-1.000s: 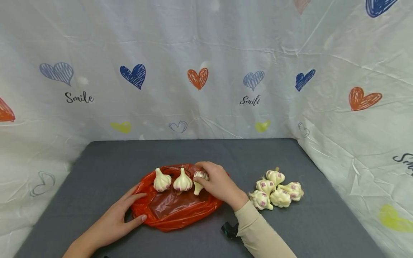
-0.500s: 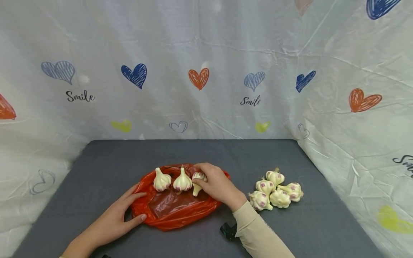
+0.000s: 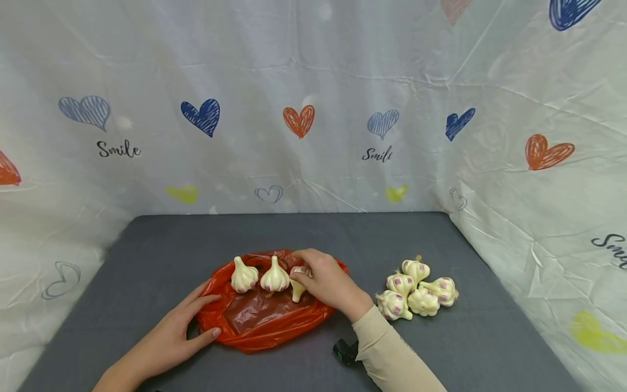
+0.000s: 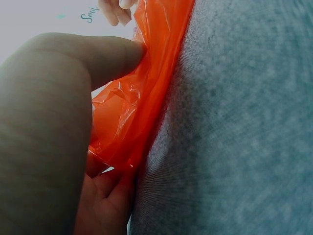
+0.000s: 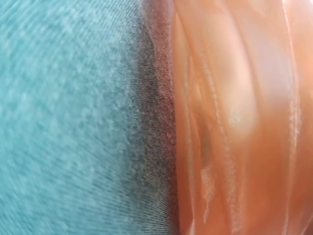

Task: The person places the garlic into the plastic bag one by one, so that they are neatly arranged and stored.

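A red plastic bag (image 3: 264,338) lies spread open in the middle of the table. Two white garlic bulbs, a left one (image 3: 244,276) and a middle one (image 3: 275,276), stand side by side in it, stems up. My right hand (image 3: 325,279) pinches a third garlic bulb (image 3: 297,291) beside them, its stem pointing down toward me; the fingers partly cover it. My left hand (image 3: 177,326) rests against the bag's left end, fingers extended and thumb apart. In the left wrist view the thumb (image 4: 115,56) touches the red plastic. Only cloth and bag show in the right wrist view.
Several more garlic bulbs (image 3: 423,300) sit in a cluster right of my right forearm. A small black object (image 3: 345,351) shows beside the right sleeve. Dark grey cloth (image 3: 206,234) covers the table, with a heart-printed white curtain (image 3: 323,169) behind it.
The garlic bulb in my right hand has shifted slightly toward me, stem a little lower, close to the middle bulb. My left hand stays at the bag's end.
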Demonstrator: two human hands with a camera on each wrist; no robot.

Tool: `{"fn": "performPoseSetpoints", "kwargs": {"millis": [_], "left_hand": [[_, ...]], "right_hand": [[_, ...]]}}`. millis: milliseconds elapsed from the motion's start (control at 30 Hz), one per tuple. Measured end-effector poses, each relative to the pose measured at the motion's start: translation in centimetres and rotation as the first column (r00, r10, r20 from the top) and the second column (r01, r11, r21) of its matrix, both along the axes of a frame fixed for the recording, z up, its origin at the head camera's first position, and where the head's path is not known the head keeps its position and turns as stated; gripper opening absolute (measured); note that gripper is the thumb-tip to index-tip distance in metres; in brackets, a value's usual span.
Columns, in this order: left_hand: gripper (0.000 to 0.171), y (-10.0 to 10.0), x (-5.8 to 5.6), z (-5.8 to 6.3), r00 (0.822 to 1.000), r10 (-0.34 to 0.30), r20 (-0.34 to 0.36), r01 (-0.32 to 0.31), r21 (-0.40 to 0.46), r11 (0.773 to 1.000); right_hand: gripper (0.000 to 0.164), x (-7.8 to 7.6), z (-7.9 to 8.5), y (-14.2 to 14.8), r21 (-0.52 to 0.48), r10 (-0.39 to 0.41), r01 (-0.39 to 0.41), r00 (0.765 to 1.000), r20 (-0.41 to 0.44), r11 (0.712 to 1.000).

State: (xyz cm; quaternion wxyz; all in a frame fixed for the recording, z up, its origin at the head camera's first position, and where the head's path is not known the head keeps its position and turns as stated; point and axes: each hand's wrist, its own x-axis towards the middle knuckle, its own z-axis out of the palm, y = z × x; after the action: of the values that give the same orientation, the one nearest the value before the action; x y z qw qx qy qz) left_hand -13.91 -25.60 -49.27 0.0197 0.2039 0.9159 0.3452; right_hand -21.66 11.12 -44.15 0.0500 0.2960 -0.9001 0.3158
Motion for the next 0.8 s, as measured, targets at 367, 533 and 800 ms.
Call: {"fn": "performPoseSetpoints", "kwargs": {"millis": [367, 533, 800], "left_hand": [[0.066, 0.05, 0.04, -0.16, 1.000, 0.005, -0.010, -0.005, -0.007, 1.000], [0.065, 0.06, -0.02, -0.22, 1.000, 0.006, -0.011, -0.006, -0.015, 1.000], [0.065, 0.19, 0.00, -0.07, 1.000, 0.000, -0.028, 0.000, -0.020, 1.000]], "right_hand": [[0.042, 0.10, 0.32, 0.35, -0.010, -0.015, 0.015, 1.000, 0.003, 1.000], [0.040, 0.05, 0.21, 0.34, -0.013, -0.009, 0.009, 1.000, -0.013, 1.000], [0.037, 0.16, 0.32, 0.44, -0.022, 0.000, 0.000, 0.999, -0.039, 1.000]]}}
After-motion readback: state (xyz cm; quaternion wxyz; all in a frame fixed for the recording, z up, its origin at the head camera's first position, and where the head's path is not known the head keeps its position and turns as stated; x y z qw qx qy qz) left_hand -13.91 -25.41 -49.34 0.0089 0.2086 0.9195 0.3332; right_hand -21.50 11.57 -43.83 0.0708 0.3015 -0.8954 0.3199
